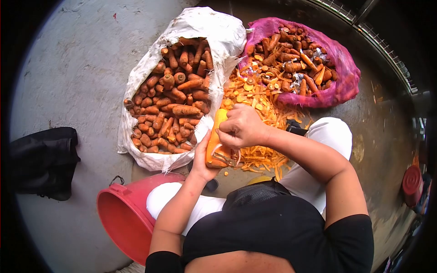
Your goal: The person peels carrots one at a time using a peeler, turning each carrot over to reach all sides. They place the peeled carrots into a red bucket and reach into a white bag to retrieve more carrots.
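My left hand [203,159] is wrapped around a large, partly peeled carrot [212,144] and holds it tilted in front of my knees. My right hand [241,126] is closed against the carrot's right side, its fingers curled in. Whatever it grips is mostly hidden. A thin pale strip hangs from the carrot below the right fingers, and a darker patch of skin shows near the carrot's lower end. Beneath both hands lies a heap of orange carrot peelings [261,157] with cut round ends among them.
A white sack [211,27] full of unpeeled carrots [168,109] lies open ahead on the left. The pink mesh bag [346,68] at right holds more carrots and scraps. By my left leg a red bucket [132,195] lies tipped; a black cloth [45,161] is far left.
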Action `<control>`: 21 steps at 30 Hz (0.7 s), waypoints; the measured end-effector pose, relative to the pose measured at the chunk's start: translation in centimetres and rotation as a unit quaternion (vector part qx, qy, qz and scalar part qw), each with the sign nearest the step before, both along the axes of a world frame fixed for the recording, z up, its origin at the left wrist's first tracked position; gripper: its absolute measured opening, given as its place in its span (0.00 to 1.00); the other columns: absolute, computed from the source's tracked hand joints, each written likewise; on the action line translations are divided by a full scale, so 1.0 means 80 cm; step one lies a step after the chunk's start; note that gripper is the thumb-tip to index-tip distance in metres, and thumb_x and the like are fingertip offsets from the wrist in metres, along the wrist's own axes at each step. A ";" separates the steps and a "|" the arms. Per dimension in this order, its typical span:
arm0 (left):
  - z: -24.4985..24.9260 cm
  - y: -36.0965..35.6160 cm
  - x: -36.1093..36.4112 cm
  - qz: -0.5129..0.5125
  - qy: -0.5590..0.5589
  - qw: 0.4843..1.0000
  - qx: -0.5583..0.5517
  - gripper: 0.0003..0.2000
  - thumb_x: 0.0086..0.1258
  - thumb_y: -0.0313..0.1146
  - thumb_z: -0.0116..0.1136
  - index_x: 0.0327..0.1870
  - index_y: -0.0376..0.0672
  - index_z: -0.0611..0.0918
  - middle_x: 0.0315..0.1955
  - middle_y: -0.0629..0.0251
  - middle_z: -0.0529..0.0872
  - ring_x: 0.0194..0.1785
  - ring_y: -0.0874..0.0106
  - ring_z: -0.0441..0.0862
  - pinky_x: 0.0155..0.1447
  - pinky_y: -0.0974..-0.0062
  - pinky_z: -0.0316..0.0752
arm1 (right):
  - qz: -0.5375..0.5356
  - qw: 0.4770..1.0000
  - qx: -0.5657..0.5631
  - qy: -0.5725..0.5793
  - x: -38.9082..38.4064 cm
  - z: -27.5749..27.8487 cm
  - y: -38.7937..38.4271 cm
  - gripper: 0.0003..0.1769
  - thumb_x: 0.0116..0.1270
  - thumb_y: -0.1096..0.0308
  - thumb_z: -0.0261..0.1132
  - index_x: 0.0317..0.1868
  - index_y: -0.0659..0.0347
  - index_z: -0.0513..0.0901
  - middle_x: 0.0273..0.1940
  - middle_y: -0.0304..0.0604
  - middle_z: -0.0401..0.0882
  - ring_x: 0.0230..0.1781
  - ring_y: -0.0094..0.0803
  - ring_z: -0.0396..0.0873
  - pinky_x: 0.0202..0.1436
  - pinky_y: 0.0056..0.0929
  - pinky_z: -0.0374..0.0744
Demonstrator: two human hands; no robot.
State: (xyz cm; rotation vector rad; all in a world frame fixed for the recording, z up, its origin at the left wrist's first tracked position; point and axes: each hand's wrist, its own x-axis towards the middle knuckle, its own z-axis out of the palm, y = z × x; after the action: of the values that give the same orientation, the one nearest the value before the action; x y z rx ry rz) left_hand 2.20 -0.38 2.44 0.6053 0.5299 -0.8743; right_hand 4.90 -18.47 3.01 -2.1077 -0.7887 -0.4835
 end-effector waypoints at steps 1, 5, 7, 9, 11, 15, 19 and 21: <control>0.000 -0.002 0.000 0.005 0.011 1.000 0.009 0.21 0.76 0.51 0.40 0.56 0.46 0.75 0.44 0.61 0.83 0.43 0.65 0.82 0.46 0.62 0.79 | 0.002 1.000 -0.003 -0.004 0.002 -0.001 -0.003 0.16 0.53 0.64 0.63 0.10 0.52 0.72 0.11 0.39 0.68 0.14 0.40 0.68 0.23 0.37 0.67; -0.014 0.011 -0.007 -0.041 -0.021 0.999 -0.013 0.22 0.75 0.52 0.42 0.57 0.45 0.74 0.43 0.59 0.83 0.40 0.63 0.82 0.41 0.61 0.80 | -0.052 0.998 -0.011 -0.021 0.018 -0.010 -0.018 0.15 0.52 0.64 0.62 0.10 0.51 0.73 0.11 0.38 0.69 0.13 0.38 0.69 0.21 0.35 0.67; -0.008 0.013 -0.010 -0.076 -0.035 0.996 -0.033 0.25 0.74 0.54 0.43 0.59 0.43 0.72 0.42 0.54 0.82 0.37 0.60 0.82 0.37 0.59 0.81 | -0.147 0.989 -0.024 0.013 0.050 -0.038 -0.044 0.14 0.54 0.63 0.60 0.11 0.49 0.76 0.11 0.37 0.72 0.11 0.34 0.71 0.17 0.31 0.67; -0.011 0.016 -0.011 -0.106 -0.051 0.992 -0.050 0.26 0.74 0.53 0.42 0.61 0.41 0.71 0.42 0.51 0.81 0.37 0.59 0.82 0.38 0.59 0.81 | -0.243 0.948 -0.121 0.167 0.073 -0.050 -0.077 0.17 0.62 0.56 0.56 0.19 0.47 0.84 0.11 0.34 0.73 0.11 0.28 0.72 0.23 0.33 0.75; -0.002 0.018 -0.016 -0.126 -0.069 0.988 -0.060 0.27 0.75 0.52 0.39 0.63 0.38 0.69 0.43 0.47 0.80 0.38 0.58 0.82 0.38 0.61 0.82 | -0.341 0.895 -0.225 0.180 0.083 -0.068 -0.107 0.18 0.63 0.55 0.53 0.24 0.48 0.87 0.16 0.33 0.80 0.17 0.29 0.78 0.25 0.31 0.76; 0.003 0.017 -0.014 -0.102 -0.089 0.990 -0.038 0.25 0.77 0.49 0.36 0.64 0.38 0.69 0.44 0.47 0.80 0.40 0.59 0.83 0.38 0.63 0.82 | -0.323 0.878 -0.083 0.343 0.077 -0.042 -0.089 0.18 0.62 0.54 0.53 0.28 0.50 0.88 0.20 0.34 0.83 0.20 0.30 0.81 0.28 0.33 0.78; -0.013 0.022 -0.010 -0.061 -0.033 0.997 -0.043 0.24 0.77 0.50 0.35 0.61 0.39 0.71 0.44 0.52 0.82 0.41 0.61 0.83 0.41 0.62 0.82 | -0.169 0.959 0.005 0.227 0.046 -0.007 -0.040 0.18 0.62 0.56 0.57 0.19 0.54 0.83 0.15 0.38 0.78 0.17 0.30 0.79 0.25 0.34 0.75; -0.019 0.021 -0.008 -0.040 -0.005 0.999 -0.031 0.24 0.77 0.51 0.35 0.58 0.41 0.73 0.43 0.54 0.82 0.41 0.61 0.82 0.42 0.61 0.81 | -0.077 0.987 0.000 0.140 0.026 0.003 -0.019 0.16 0.59 0.60 0.60 0.15 0.55 0.78 0.13 0.41 0.73 0.15 0.35 0.76 0.23 0.38 0.72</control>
State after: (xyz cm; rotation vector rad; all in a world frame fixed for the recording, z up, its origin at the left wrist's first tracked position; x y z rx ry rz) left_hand 1.57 1.34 0.95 0.5768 0.4710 -0.9590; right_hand 6.99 -19.96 3.24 -2.1851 -0.4673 -0.2581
